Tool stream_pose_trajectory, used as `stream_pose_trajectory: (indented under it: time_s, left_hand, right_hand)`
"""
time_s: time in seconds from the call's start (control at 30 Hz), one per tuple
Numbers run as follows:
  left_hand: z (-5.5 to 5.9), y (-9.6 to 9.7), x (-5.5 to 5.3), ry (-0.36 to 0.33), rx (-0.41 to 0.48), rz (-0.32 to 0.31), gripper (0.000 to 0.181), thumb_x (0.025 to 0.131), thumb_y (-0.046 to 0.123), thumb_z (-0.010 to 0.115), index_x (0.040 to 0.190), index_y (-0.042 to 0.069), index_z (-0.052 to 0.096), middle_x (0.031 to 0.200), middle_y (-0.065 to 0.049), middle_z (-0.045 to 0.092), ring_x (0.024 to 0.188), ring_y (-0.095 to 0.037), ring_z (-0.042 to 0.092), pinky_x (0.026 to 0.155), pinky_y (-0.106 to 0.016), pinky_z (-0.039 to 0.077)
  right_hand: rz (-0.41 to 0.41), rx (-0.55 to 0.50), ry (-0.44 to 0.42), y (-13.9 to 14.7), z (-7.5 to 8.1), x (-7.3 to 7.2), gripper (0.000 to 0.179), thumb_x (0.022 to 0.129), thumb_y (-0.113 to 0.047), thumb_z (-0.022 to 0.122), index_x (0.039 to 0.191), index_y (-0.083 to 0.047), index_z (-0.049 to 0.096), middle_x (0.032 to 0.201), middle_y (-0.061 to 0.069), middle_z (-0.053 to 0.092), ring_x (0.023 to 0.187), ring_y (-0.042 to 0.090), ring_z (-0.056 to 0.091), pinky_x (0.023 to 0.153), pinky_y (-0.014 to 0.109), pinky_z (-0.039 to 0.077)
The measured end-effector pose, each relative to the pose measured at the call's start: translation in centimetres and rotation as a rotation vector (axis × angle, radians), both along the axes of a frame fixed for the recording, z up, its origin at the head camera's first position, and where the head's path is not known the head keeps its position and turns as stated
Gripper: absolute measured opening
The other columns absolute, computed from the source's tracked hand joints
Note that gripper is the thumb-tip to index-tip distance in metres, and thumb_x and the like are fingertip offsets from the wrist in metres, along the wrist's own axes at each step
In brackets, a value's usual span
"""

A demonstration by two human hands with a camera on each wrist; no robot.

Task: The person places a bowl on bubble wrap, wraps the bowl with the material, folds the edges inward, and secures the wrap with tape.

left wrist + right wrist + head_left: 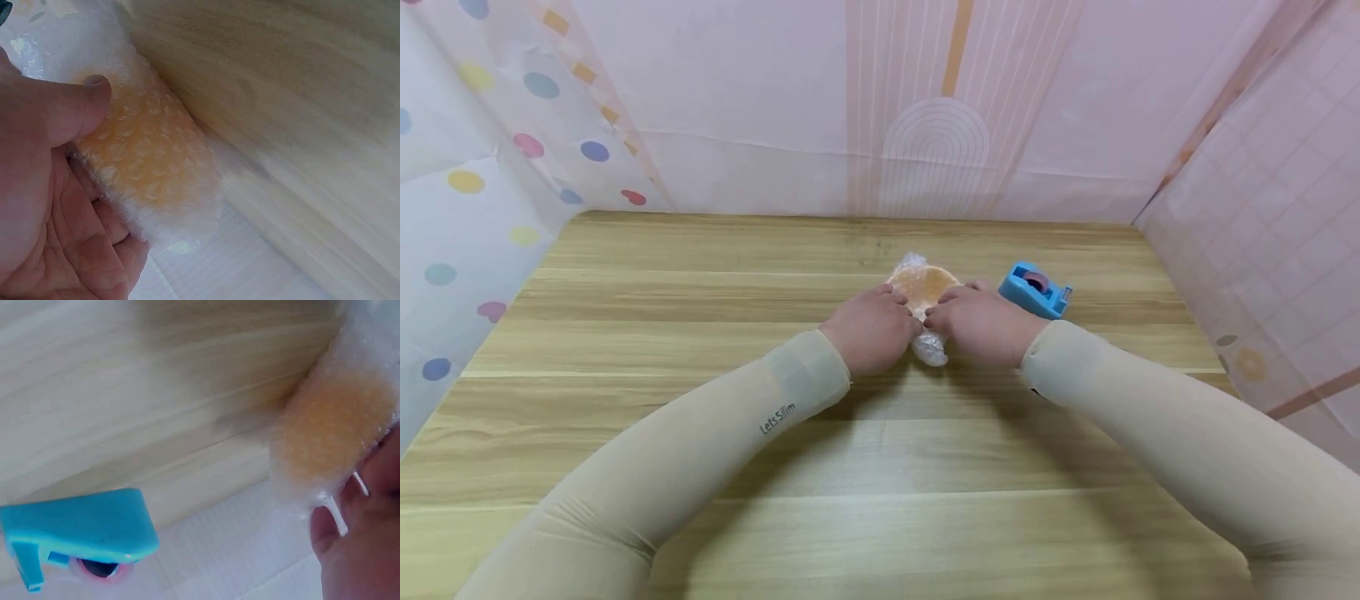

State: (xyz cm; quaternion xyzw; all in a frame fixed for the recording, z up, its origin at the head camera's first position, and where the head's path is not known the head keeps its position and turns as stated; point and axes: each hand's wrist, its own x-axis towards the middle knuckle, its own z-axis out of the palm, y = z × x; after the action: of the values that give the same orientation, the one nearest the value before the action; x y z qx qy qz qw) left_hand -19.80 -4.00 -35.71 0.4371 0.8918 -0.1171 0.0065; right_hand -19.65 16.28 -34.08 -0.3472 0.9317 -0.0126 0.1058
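Observation:
A round, orange-yellow object wrapped in bubble wrap [927,283] is between the two hands, toward the back of the wooden table. Loose ends of the clear wrap stick out at its far and near sides. My left hand [872,329] grips its left side; in the left wrist view the thumb lies over the bubble wrap [150,153] and the fingers are tucked beneath. From the right, my right hand [988,325] holds the other side, its fingers bent against the wrapped bundle [337,425]. What lies inside the wrap is blurred by the bubbles.
Just beyond the right hand stands a blue tape dispenser [1026,292] with a pinkish roll in it. The wood-grain table [880,500] meets patterned hangings [760,108] at the back and both sides.

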Motion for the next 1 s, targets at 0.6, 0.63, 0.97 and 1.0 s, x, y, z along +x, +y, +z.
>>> stream_pose_trajectory:
  time_s: [0.6, 0.63, 0.97, 1.0]
  left_hand:
    - [-0.2, 0.1, -0.1, 0.0, -0.005, 0.013, 0.031, 0.106, 0.014, 0.053, 0.129, 0.016, 0.073, 0.133, -0.002, 0.074, 0.14, -0.028, 0.058, 0.128, -0.046, 0.036]
    - [-0.3, 0.1, -0.1, -0.002, -0.006, 0.015, 0.031, 0.106, 0.014, 0.053, 0.129, 0.016, 0.073, 0.134, -0.002, 0.074, 0.14, -0.028, 0.058, 0.128, -0.046, 0.036]
    - [-0.2, 0.1, -0.1, 0.0, -0.028, 0.014, 0.031, 0.108, 0.014, 0.051, 0.131, 0.015, 0.071, 0.136, -0.004, 0.073, 0.142, -0.028, 0.057, 0.128, -0.046, 0.036]
    - [-0.2, 0.1, -0.1, 0.002, -0.025, 0.013, 0.03, 0.107, 0.014, 0.052, 0.13, 0.015, 0.072, 0.136, -0.004, 0.073, 0.142, -0.029, 0.058, 0.128, -0.046, 0.036]
  right_hand:
    - [0.069, 0.133, 0.087, -0.1, -1.0, 0.4, 0.051, 0.099, -0.016, 0.065, 0.15, -0.014, 0.058, 0.153, 0.003, 0.061, 0.15, 0.026, 0.046, 0.133, 0.055, 0.02]
    - [0.066, 0.136, 0.083, -0.1, -1.0, 0.4, 0.052, 0.1, -0.017, 0.065, 0.151, -0.014, 0.057, 0.154, 0.003, 0.06, 0.151, 0.026, 0.045, 0.133, 0.055, 0.02]
    - [0.012, 0.221, 0.047, -1.0, -1.2, 0.0, 0.065, 0.1, -0.025, 0.067, 0.16, -0.011, 0.045, 0.163, 0.006, 0.049, 0.158, 0.028, 0.036, 0.135, 0.056, 0.014]
    - [0.011, 0.227, 0.045, -1.1, -1.2, -0.1, 0.066, 0.099, -0.025, 0.067, 0.16, -0.011, 0.045, 0.163, 0.007, 0.049, 0.158, 0.029, 0.036, 0.135, 0.056, 0.013]
